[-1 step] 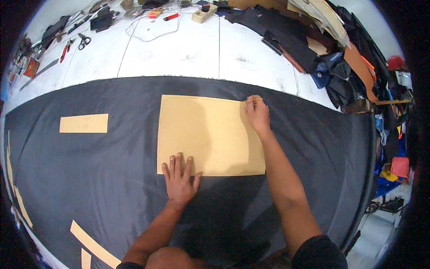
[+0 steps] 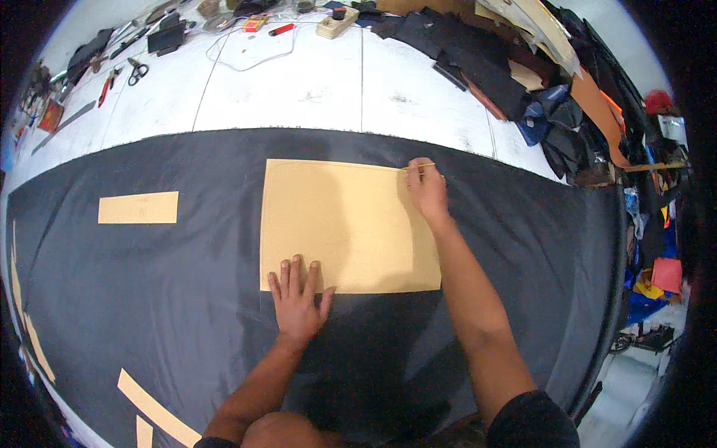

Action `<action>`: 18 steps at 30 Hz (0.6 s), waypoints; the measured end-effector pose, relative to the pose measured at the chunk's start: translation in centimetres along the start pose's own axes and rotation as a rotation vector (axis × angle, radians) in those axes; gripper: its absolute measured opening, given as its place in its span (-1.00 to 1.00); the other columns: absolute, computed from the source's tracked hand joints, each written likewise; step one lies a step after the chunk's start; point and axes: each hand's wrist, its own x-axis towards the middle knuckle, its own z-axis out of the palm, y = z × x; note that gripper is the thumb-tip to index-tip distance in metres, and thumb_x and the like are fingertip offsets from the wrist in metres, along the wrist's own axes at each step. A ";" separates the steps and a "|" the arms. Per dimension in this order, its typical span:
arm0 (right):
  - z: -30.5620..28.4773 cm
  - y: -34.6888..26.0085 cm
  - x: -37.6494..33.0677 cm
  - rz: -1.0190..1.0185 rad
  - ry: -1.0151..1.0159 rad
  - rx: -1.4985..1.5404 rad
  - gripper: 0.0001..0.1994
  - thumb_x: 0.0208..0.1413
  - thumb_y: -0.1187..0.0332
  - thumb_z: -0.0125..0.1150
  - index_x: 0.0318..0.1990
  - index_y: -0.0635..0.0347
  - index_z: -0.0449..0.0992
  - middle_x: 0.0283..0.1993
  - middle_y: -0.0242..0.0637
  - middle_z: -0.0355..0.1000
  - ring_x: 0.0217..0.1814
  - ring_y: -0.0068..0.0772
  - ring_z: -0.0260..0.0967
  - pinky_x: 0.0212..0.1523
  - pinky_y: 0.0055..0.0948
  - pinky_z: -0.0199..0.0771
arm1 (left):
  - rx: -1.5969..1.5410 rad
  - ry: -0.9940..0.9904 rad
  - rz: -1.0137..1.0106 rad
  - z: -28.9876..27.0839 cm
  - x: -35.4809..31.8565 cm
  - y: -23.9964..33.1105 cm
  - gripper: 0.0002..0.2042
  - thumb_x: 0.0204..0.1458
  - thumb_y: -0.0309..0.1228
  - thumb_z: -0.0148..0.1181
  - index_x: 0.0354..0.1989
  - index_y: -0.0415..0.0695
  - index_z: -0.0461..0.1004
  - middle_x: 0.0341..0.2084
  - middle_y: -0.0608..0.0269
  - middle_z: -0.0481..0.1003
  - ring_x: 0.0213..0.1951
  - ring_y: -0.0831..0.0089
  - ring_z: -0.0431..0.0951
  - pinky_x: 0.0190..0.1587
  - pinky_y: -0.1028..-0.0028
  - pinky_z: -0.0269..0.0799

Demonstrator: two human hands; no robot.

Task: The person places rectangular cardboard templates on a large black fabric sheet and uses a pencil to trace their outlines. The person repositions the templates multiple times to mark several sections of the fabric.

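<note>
Tan sheet (image 2: 366, 231) under a spread left hand (image 2: 300, 310), its far right corner at the right hand (image 2: 428, 196)

The rectangular sheet lies flat, mostly beyond the left hand and to the left of the right one. The left hand is wide, fingers fanned, their tips resting on the sheet's near left part while the palm lies over its near edge, above black material (image 2: 187, 299). The right hand is narrow, fingers pinched around a thin yellowish stick (image 2: 420, 166) at the sheet's far edge; whether the stick's tip touches the surface is too small to tell. That hand and its wrist hide part of the sheet's right edge.

Left of the left hand and a little farther off lies a small tan rectangle (image 2: 138, 208); nearer the person on that side, a curved tan strip (image 2: 153, 407). Beyond both hands is the white desk (image 2: 284, 97), with black-handled scissors (image 2: 137, 72) well to the left hand's far left and dark scraps (image 2: 463, 56) beyond the right hand.
</note>
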 end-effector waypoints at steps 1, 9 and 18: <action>0.1 0.1 -0.1 -0.043 -0.001 0.007 -0.72 0.31 0.18 0.05 -0.10 0.23 0.49 -0.38 -0.22 0.55 -0.34 -0.34 0.53 -0.25 -0.36 0.48 | -0.004 -0.002 0.004 0.0 0.0 0.0 -0.41 0.10 -0.03 0.20 0.28 0.02 0.33 0.34 -0.06 0.16 0.37 -0.09 0.10 0.36 -0.22 -0.15; -2.0 3.6 0.5 -0.005 0.081 -0.007 -0.74 0.31 0.21 0.07 -0.14 0.26 0.48 -0.39 -0.24 0.53 -0.39 -0.42 0.49 -0.31 -0.39 0.48 | -0.012 -0.037 -0.008 -0.2 0.1 0.2 -0.40 0.09 -0.11 0.24 0.29 -0.06 0.31 0.36 -0.11 0.12 0.40 -0.14 0.02 0.37 -0.23 -0.21; -2.5 8.0 1.3 0.111 0.063 0.180 -0.73 0.28 0.16 0.04 -0.12 0.17 0.50 -0.25 -0.05 0.57 -0.16 -0.01 0.55 -0.11 -0.14 0.51 | 0.030 0.012 0.026 0.2 0.0 0.1 -0.41 0.07 -0.09 0.25 0.27 -0.02 0.33 0.35 -0.07 0.15 0.39 -0.10 0.06 0.35 -0.25 -0.15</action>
